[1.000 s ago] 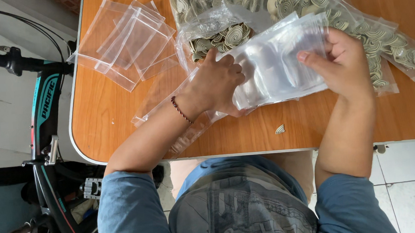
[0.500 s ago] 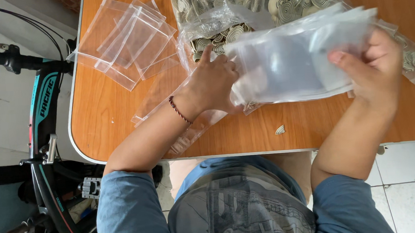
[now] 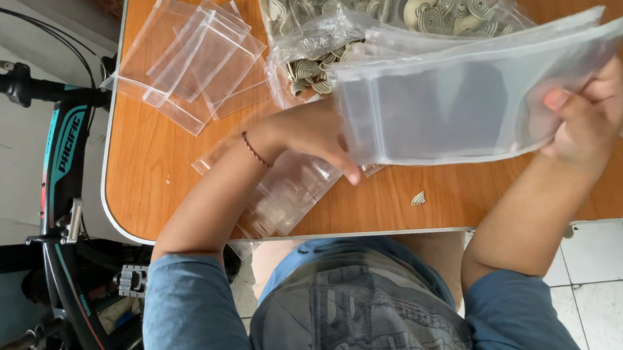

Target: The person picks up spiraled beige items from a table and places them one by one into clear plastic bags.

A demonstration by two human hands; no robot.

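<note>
stack of clear zip bags [image 3: 458, 101]: lifted off the tabletop [image 3: 472, 201] since a second before, now centre-right of frame. right hand [image 3: 585, 118]: fingers pinched on the stack's right end. left hand [image 3: 309, 135]: under its left edge, grip partly hidden, cannot tell. loose bags [image 3: 196, 59] upper left; bag of spiral pieces [image 3: 360, 21] top centre; bicycle [image 3: 59, 176] at left.

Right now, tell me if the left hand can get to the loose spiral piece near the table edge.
Probably yes: the left hand is close to the spiral piece, with bare table between.
</note>
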